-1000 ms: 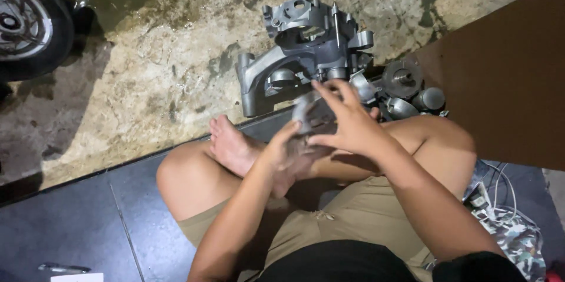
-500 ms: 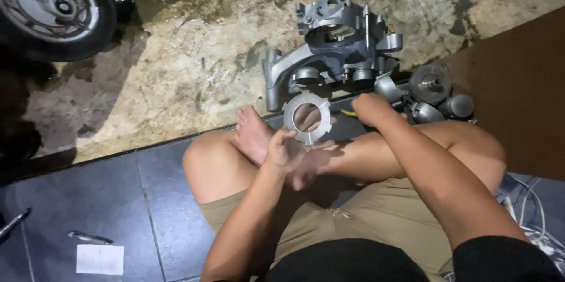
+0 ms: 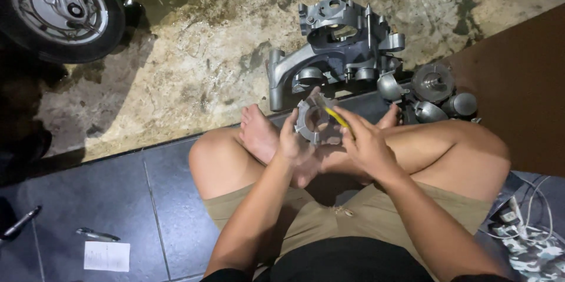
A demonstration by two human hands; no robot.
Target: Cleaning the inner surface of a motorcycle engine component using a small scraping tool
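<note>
The person sits cross-legged on dark floor tiles. Over the lap, the left hand grips a grey metal ring; the right hand pinches a yellow tool against it. Beyond the ring, an engine casing rests on stained concrete, a wheel farther left.

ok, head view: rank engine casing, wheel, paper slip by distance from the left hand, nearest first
From the left hand, which holds the metal ring:
1. Engine casing, just ahead on the concrete.
2. Paper slip, lower left on the dark tiles.
3. Wheel, top left corner.
</note>
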